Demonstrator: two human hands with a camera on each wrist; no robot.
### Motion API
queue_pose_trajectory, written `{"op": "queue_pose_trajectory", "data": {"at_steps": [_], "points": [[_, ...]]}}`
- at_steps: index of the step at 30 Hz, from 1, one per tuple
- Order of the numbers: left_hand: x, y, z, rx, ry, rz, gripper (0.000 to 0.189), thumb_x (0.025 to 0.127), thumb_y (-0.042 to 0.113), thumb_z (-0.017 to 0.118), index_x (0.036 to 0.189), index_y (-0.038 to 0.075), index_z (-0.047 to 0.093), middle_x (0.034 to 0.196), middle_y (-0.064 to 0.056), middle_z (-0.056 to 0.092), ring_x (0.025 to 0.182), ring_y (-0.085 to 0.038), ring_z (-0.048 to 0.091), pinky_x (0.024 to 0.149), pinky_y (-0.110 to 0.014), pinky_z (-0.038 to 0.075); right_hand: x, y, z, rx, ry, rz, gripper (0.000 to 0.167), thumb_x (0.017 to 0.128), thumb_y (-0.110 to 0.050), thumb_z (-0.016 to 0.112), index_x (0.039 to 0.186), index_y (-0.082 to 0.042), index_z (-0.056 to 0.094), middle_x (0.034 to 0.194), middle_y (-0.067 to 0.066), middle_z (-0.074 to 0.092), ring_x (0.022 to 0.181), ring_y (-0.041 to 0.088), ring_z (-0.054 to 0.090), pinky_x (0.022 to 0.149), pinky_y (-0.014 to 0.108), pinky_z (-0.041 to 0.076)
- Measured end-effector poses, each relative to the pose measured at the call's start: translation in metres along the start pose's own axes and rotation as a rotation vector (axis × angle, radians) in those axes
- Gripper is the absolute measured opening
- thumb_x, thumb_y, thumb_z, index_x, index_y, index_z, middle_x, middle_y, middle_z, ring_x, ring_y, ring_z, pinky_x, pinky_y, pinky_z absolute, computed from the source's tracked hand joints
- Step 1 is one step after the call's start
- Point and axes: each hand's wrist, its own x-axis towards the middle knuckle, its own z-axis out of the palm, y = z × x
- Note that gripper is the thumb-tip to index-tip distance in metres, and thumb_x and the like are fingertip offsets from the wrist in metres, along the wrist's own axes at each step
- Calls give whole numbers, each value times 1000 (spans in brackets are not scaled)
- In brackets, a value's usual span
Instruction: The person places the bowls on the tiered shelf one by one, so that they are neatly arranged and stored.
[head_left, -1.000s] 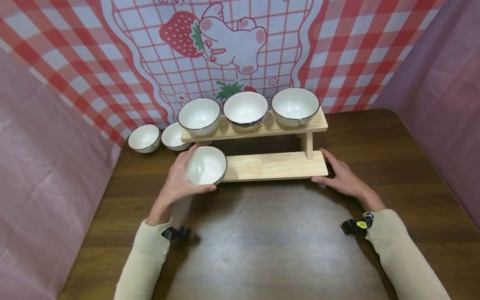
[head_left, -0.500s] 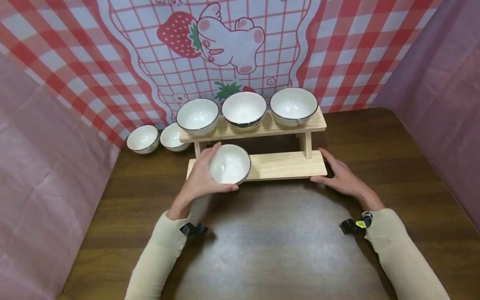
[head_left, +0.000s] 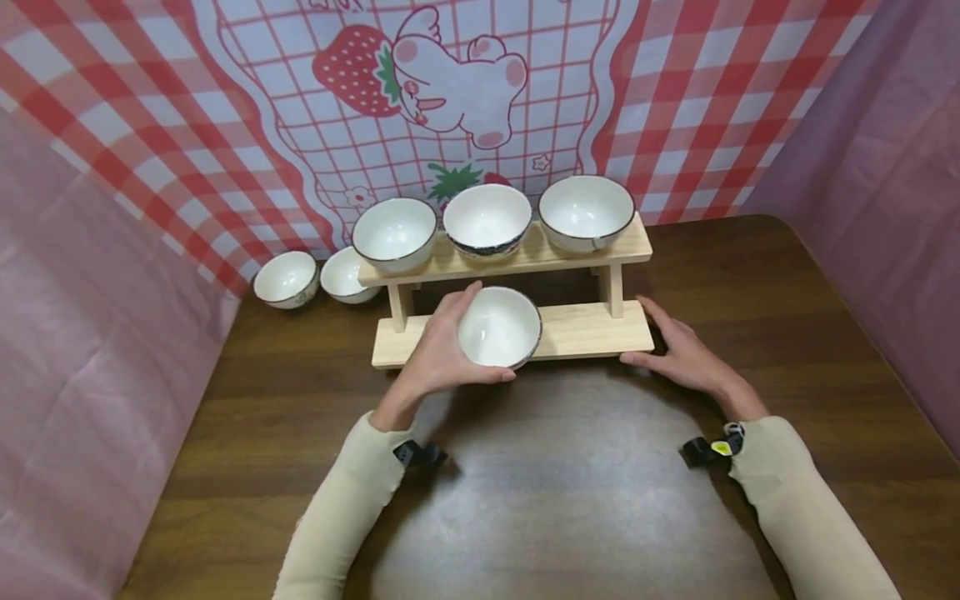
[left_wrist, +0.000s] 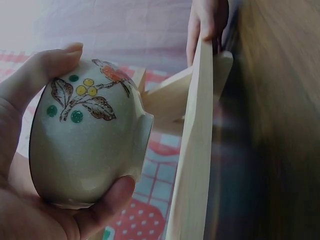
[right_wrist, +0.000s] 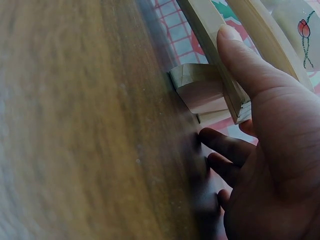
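My left hand (head_left: 442, 348) grips a white bowl (head_left: 504, 327) by its side, thumb at the front and fingers behind. In the left wrist view the bowl (left_wrist: 85, 135) shows painted leaves and yellow berries, and a gap separates its foot from the lower board (left_wrist: 192, 145). This board belongs to a two-tier wooden stand (head_left: 592, 329). At the stand's right end my right hand (head_left: 686, 354) holds the lower board, the thumb on its front edge. In the right wrist view that thumb (right_wrist: 245, 60) lies along the board, with the other fingers bent around its end.
Three bowls stand in a row on the upper tier: a left one (head_left: 395, 233), a middle one (head_left: 487, 218) and a right one (head_left: 587, 210). Two more bowls, one at far left (head_left: 287, 279) and one beside it (head_left: 347, 275), sit on the wooden table (head_left: 562, 483) near the checked cloth (head_left: 675, 108).
My left hand has carried the bowl rightward along the lower tier, from its left end to near the middle. My right hand has stayed at the stand's right end.
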Motion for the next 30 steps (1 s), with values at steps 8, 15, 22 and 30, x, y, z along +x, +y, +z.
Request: {"op": "queue_pose_trajectory", "data": {"at_steps": [8,15,22,30], "points": [[14,17,25,-23,-39,24,125,54,34,97,157,8,31,150,-19,41,135,-35,47,111,-53,44,0,2,0,1,8,-8,103,89,-39,74,162,-10,7,163,27,23,147,49,26,113,71,25],[25,29,44,-37,-56,13,125,55,35,97,157,8,29,151,-19,40,137,-34,45,111,-51,45,2,2,1,3,8,-12,104,89,-39,75,162,-9,7,163,27,24,146,49,27,112,71,28],[33,39,60,-26,-65,12,124,57,37,96,157,8,30,150,-19,41,136,-32,47,111,-47,46,0,-1,-1,7,9,-18,102,90,-36,74,161,-9,8,161,27,26,145,48,30,111,72,30],[40,46,75,2,-68,-6,123,57,38,96,157,9,30,150,-17,42,133,-29,50,108,-42,48,0,0,0,-4,26,-29,101,88,-36,76,161,-9,12,159,28,30,143,48,34,111,71,30]]}}
